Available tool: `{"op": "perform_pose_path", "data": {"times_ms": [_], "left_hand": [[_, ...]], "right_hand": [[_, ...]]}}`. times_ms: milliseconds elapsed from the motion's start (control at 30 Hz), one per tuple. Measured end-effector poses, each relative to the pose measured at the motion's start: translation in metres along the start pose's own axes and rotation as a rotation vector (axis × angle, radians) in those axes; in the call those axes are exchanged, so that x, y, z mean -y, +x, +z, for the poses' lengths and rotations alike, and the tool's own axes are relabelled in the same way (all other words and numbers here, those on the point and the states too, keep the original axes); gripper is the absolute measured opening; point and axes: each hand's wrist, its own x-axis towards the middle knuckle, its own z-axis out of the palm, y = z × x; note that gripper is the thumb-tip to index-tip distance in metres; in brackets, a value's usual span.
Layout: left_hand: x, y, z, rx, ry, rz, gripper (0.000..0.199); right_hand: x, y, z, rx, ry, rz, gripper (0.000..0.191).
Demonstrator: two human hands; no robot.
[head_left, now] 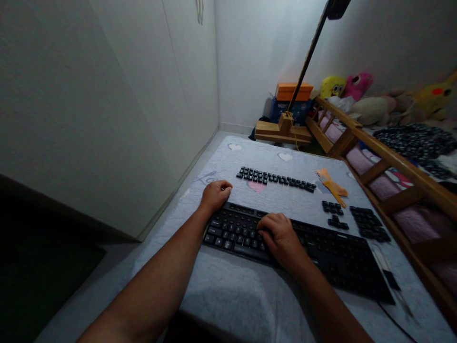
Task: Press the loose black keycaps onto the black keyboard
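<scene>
A black keyboard (250, 224) lies at a slant on the cloth-covered surface. Keycaps sit on its left part, while its upper rows and right part show bare key sockets. My right hand (282, 236) rests over the middle of the keyboard, its fingers curled and their tips down among the keys; whatever they pinch is hidden. Beside the keyboard's upper left corner, my left hand (216, 195) is closed with thumb and fingers together, and its contents cannot be made out. Loose black keycaps (274, 179) lie in rows behind the keyboard, with more keycaps (369, 223) at the right.
A brush (332, 188) lies on an orange cloth (322, 173) beyond the keyboard. Slim tools (392, 280) are at its right end, near the cable (396, 321). A wooden bed rail (378, 147) runs along the right; a white cabinet (143, 105) stands left.
</scene>
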Motion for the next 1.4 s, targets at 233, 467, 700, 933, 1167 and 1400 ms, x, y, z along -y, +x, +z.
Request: {"op": "perform_pose_path", "data": {"times_ms": [233, 467, 700, 933, 1167, 1400], "left_hand": [[0.001, 0.001, 0.000, 0.007, 0.014, 0.004, 0.025], [0.001, 0.000, 0.000, -0.001, -0.002, 0.007, 0.025], [-0.001, -0.001, -0.001, 0.002, 0.001, 0.001, 0.024], [0.000, 0.000, -0.001, 0.005, 0.001, -0.001, 0.025], [0.001, 0.000, 0.000, 0.008, -0.003, 0.001, 0.025], [0.001, 0.001, 0.000, 0.002, 0.003, 0.007, 0.026]], "right_hand": [[-0.002, -0.001, 0.002, -0.029, -0.007, -0.021, 0.010], [-0.002, -0.001, 0.004, -0.051, 0.000, -0.024, 0.012], [-0.002, 0.001, 0.005, -0.037, -0.009, -0.015, 0.012], [-0.001, 0.001, 0.004, -0.026, -0.021, -0.004, 0.010], [0.000, 0.004, 0.008, -0.044, -0.097, 0.005, 0.008], [0.001, 0.004, 0.011, -0.065, -0.167, -0.001, 0.009]]}}
